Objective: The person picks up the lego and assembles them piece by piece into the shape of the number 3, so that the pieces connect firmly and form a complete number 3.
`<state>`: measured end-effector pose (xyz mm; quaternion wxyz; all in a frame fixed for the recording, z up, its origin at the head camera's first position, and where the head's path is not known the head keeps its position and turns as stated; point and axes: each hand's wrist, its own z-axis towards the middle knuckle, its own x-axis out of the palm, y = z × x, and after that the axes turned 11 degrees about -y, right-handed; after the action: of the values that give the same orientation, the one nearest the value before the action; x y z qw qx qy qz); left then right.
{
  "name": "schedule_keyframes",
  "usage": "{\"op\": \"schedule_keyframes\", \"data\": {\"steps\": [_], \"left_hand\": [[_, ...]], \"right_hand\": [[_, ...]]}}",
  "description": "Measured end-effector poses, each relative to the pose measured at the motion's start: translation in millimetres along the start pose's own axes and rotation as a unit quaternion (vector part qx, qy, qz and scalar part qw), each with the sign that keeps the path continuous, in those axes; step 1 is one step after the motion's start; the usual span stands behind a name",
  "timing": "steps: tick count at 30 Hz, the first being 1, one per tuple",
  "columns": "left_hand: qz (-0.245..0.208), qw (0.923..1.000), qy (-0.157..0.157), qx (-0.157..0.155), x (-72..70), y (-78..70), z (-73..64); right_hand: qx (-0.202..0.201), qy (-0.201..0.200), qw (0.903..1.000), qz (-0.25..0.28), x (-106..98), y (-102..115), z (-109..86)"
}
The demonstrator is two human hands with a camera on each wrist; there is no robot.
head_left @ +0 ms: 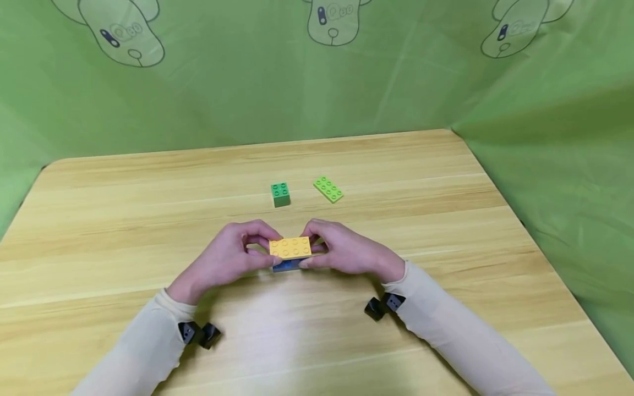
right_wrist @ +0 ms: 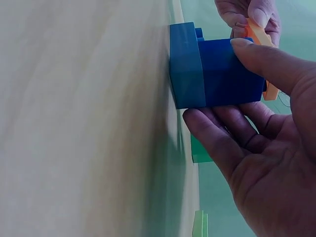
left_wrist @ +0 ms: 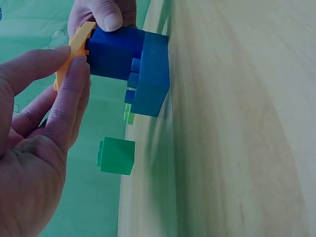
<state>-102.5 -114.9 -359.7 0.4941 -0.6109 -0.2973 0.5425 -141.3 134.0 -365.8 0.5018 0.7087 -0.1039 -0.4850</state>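
Note:
My left hand (head_left: 229,254) pinches one end of a flat yellow toy brick (head_left: 290,248) with raised studs. That yellow piece sits over a dark blue brick (left_wrist: 116,53) and is tilted against its top, with a gap showing at one side. My right hand (head_left: 345,248) grips the dark blue brick between thumb and fingers, as the right wrist view shows. Under it lies a lighter blue brick (right_wrist: 186,66), which sticks out on the left side with some studs bare. From above, the yellow piece hides most of the blue stack.
Beyond the hands, a green square brick (head_left: 280,195) stands on the wooden table (head_left: 124,220). To its right lies a flat lime-green brick (head_left: 328,189). Green cloth (head_left: 247,82) hangs behind and beside the table. Small black devices (head_left: 198,334) are strapped at both wrists.

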Motion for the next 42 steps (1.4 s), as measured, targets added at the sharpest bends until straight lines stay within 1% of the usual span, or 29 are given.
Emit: {"op": "schedule_keyframes", "data": {"steps": [4,9,11,14,19,22,27,29,34,39,42], "left_hand": [[0.002,1.0000,0.001,-0.001,0.8,-0.4,0.3],[0.001,1.0000,0.001,-0.005,0.8,-0.3,0.4],[0.001,1.0000,0.002,-0.007,0.7,-0.1,0.6],[0.000,1.0000,0.004,-0.008,0.1,0.2,0.4],[-0.004,1.0000,0.000,-0.009,-0.7,1.0,-0.6],[-0.004,0.9999,0.002,-0.010,0.0,2.3,-0.3],[-0.002,0.9999,0.004,-0.015,0.4,4.1,1.5],[0.000,0.9999,0.004,-0.014,-0.5,4.0,1.5],[-0.004,1.0000,0.005,-0.007,-1.1,3.1,2.3],[-0.009,0.9998,0.010,-0.012,-1.2,2.5,1.4],[-0.011,0.9996,0.014,-0.021,-0.9,3.1,0.6]], "right_hand": [[-0.005,0.003,1.0000,-0.005,-1.4,0.4,-1.2],[-0.030,0.011,0.9989,-0.033,-4.0,2.4,-2.2],[-0.032,0.013,0.9989,-0.031,-5.4,3.6,-3.8],[-0.036,0.016,0.9991,-0.014,-6.7,4.9,-6.6],[-0.051,0.009,0.9987,0.004,-6.4,5.7,-9.6],[-0.044,-0.002,0.9990,0.006,-5.2,5.3,-11.1],[-0.026,-0.001,0.9993,0.029,-5.2,3.4,-9.0],[-0.024,0.000,0.9991,0.036,-4.1,2.6,-8.3],[-0.030,0.002,0.9992,0.025,-5.4,3.9,-7.7],[-0.031,0.011,0.9991,0.025,-6.1,3.7,-6.8],[-0.025,0.015,0.9991,0.032,-4.5,3.2,-7.3]]}}
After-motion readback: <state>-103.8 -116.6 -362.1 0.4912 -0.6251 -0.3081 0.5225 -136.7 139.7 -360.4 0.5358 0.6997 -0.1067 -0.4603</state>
